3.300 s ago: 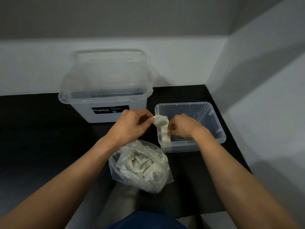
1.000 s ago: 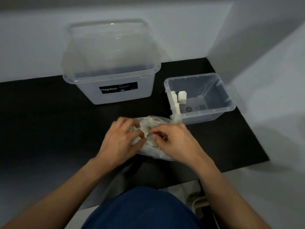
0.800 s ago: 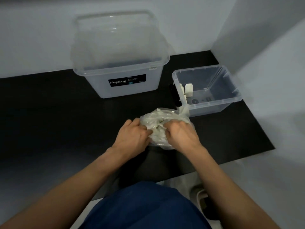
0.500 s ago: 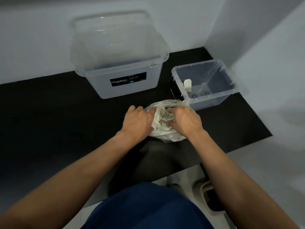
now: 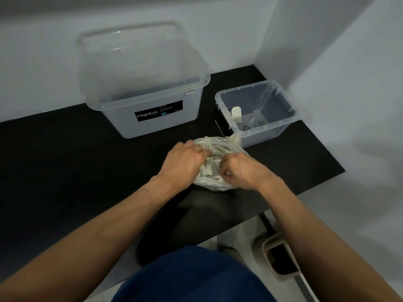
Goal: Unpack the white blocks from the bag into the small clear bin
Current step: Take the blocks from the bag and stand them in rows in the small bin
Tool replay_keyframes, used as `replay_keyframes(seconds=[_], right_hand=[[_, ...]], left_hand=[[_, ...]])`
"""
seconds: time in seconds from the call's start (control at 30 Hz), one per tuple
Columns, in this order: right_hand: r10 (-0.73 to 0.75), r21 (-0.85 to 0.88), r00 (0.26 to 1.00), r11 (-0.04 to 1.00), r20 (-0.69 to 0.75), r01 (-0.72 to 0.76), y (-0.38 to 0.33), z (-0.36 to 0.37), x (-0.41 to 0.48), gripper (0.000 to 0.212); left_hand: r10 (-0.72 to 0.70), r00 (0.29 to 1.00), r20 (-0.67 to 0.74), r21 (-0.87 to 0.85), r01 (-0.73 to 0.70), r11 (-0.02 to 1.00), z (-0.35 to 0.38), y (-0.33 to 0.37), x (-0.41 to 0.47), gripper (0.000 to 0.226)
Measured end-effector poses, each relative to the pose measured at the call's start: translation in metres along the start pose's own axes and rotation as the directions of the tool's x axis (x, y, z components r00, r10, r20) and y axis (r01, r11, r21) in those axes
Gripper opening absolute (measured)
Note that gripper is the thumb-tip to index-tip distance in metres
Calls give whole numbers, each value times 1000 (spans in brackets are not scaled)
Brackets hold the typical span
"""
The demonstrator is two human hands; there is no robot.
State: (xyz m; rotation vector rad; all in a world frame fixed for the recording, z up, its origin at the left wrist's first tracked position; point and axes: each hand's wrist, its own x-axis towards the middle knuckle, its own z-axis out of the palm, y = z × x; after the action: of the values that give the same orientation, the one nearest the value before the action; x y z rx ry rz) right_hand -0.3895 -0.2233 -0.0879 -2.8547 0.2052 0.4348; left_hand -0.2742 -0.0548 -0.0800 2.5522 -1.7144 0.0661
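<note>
— Where's the bag (image 5: 218, 143)?
— Near the table's front edge: clear, crumpled, mouth open, full of white blocks (image 5: 209, 168).
— And the bin (image 5: 283, 125)?
— Just behind it, by the right edge. One block (image 5: 236, 114) stands near its left wall.

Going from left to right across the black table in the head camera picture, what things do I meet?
Big clear bin → left hand → bag → small clear bin.
</note>
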Motion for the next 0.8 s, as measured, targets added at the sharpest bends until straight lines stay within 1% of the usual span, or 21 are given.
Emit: replay_keyframes(seconds=[0.07,0.1,0.17,0.2,0.27,0.33,0.4,0.47,0.67,0.73,0.8], right_hand=[[45,58,998,997,-48,-42,3,-1,-2,17],[82,92,992,993,-94,-74,3,-2,-1,18],[170,139,971,979,-166,-148,1,-2,2,18],[204,147,964,973,-171,-180,0,-2,3,18],[245,147,957,964,-154,-223,0,-1,5,21],[248,141,963,962,-101,-233,0,0,9,25],[239,117,970,966,-52,-231,-1,2,13,29],[243,117,969,964,-40,-237,-1,2,15,28],[285,222,952,941,-113,-255,3,-8,6,17],[294,266,945,931,-142,-249,2,-12,1,13],[305,304,931,923,-200,-237,5,-17,-7,7]], left_hand=[[127,992,-23,-73,-129,989,5,8,4,29],[146,989,5,-77,-145,986,7,12,6,24],[91,992,91,-60,-85,995,15,15,12,19],[45,990,131,-55,-38,998,19,15,15,18],[-26,982,188,-70,40,997,26,13,19,17],[-51,975,215,-93,73,993,32,12,22,18],[-61,974,219,-94,83,992,36,13,23,21],[-65,976,209,-85,85,993,39,14,25,22],[-73,978,194,-120,98,988,40,14,28,23],[-68,981,183,-97,86,991,39,16,27,21],[-54,982,181,-69,68,995,39,18,27,22]])
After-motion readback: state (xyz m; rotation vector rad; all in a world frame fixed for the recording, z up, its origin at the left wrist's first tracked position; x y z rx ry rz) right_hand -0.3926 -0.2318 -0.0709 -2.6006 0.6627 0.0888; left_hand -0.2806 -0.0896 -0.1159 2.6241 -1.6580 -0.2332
